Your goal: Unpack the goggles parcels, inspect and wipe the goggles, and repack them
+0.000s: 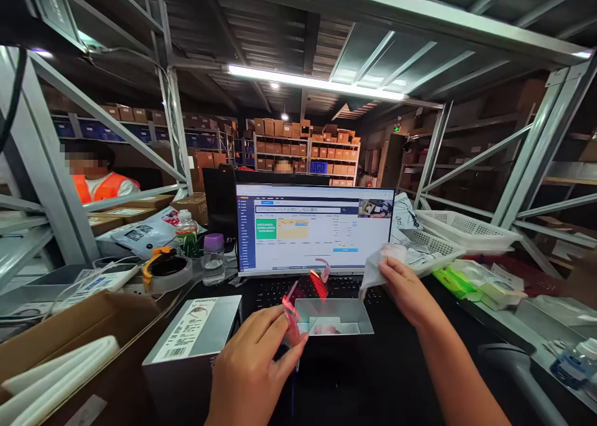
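My left hand (254, 357) pinches a pair of glasses with red mirrored lenses (318, 284) between thumb and fingers, held up before the keyboard (342, 287). My right hand (407, 289) is closed on a thin white cloth or tissue (375, 268) that hangs in front of the screen's lower right corner. Between and below the two hands is an open grey box (367, 322); its inner contents are hard to make out. Left of my left hand stands a grey box (219, 320) whose white label pictures glasses.
A monitor (298, 245) stands behind the keyboard. At left are a carton (135, 326) with white foam, a tape roll (161, 273) and a purple-lidded bottle (214, 261). To the right lie a handheld scanner (513, 361), white baskets (469, 227) and a small bottle (576, 361).
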